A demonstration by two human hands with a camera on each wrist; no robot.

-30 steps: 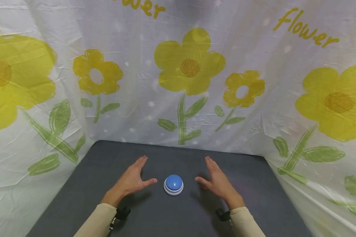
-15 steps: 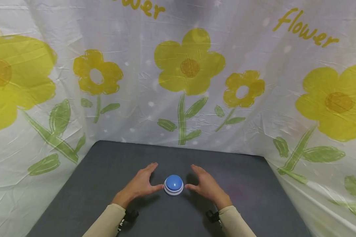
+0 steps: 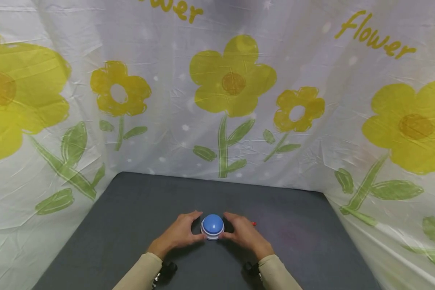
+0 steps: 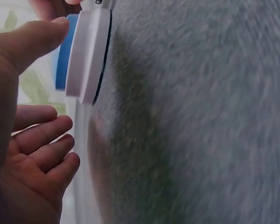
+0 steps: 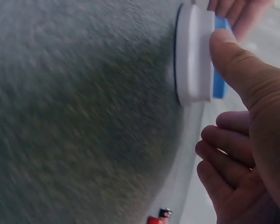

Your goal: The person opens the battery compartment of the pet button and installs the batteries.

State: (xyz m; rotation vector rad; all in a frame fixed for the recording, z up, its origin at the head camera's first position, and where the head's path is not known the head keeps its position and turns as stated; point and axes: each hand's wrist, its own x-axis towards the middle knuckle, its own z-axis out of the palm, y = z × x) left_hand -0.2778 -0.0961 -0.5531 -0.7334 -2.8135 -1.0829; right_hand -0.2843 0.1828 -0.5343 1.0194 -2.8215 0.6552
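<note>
A round push button [image 3: 212,225] with a blue dome and a white base sits on the dark grey table. My left hand [image 3: 179,231] is at its left side, my right hand [image 3: 244,233] at its right. Both hands curve about it, thumbs toward the near side and fingers toward the far side. In the left wrist view the thumb [image 4: 42,37] overlaps the button's blue edge, while the other fingers stay apart from the base. From the right wrist, the thumb [image 5: 233,58] likewise overlaps the button, with the fingers loosely bent below.
Dark cloth covers the table [image 3: 159,193]. A small red object [image 3: 253,223] lies just beyond my right hand; the right wrist view shows a black part [image 5: 165,213] beside it. A white curtain [image 3: 166,141] with yellow flowers rises behind and at both sides.
Both hands have come inward from either side and lowered around the push button, their fingers closer together. The button stays in place.
</note>
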